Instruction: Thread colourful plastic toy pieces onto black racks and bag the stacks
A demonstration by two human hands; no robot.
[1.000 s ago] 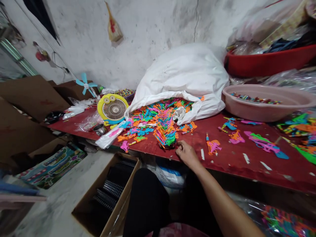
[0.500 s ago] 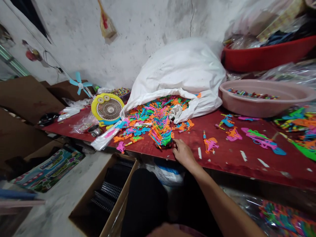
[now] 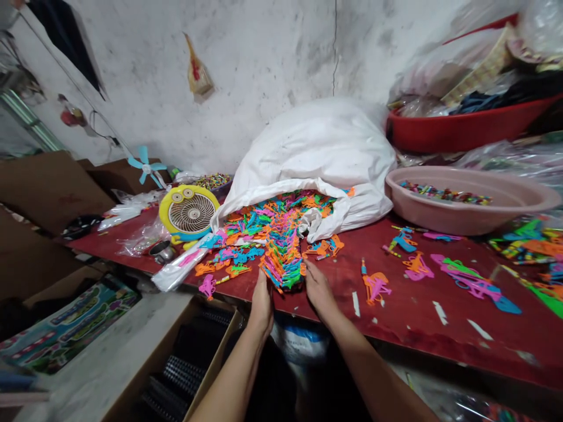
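Note:
A stack of flat, brightly coloured plastic toy pieces (image 3: 284, 258) stands near the table's front edge, in what looks like a dark holder mostly hidden beneath it. My left hand (image 3: 263, 302) presses against its left side, while my right hand (image 3: 320, 290) is on the right side, fingers along it. Between them the two hands hold the stack; some fingertips are hidden. Behind it, more such pieces spill from the mouth of a large white sack (image 3: 321, 138). Loose pieces (image 3: 237, 254) lie to the left.
On the red table (image 3: 417, 328) are a yellow fan (image 3: 193, 212), a metal cup (image 3: 162, 252) and a pink basin (image 3: 475, 205) with small colourful items. A red basin (image 3: 466, 129) is behind it. Below stands a cardboard box (image 3: 215, 357) of black trays.
My left hand has come up from the lower edge to the stack's left side. The right hand stays at its right side. The view has tilted slightly upward.

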